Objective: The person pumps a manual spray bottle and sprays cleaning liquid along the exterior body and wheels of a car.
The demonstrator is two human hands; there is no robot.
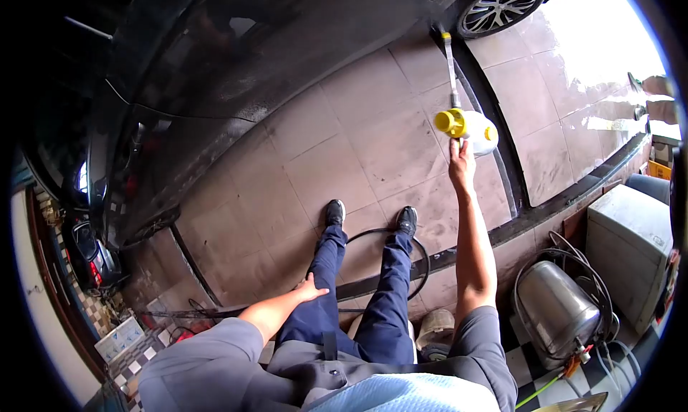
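Note:
My right hand (pixel 461 165), at the end of an outstretched arm, is closed on a foam sprayer (pixel 473 130). The sprayer has a whitish bottle, yellow caps and a thin metal wand ending in a yellow nozzle. That nozzle points at the dark car (pixel 287 46), close beside its wheel (pixel 502 9); a faint mist shows around the tip. My left hand (pixel 309 290) rests on my left thigh, fingers stretched out, holding nothing.
A black hose (pixel 428 269) loops on the tiled floor (pixel 344 154) around my feet. Dark strips cross the floor at right. A metal tank (pixel 559 312) with coiled hoses and a pale box (pixel 623 247) stand at lower right. A toy-like small car (pixel 93 258) is at left.

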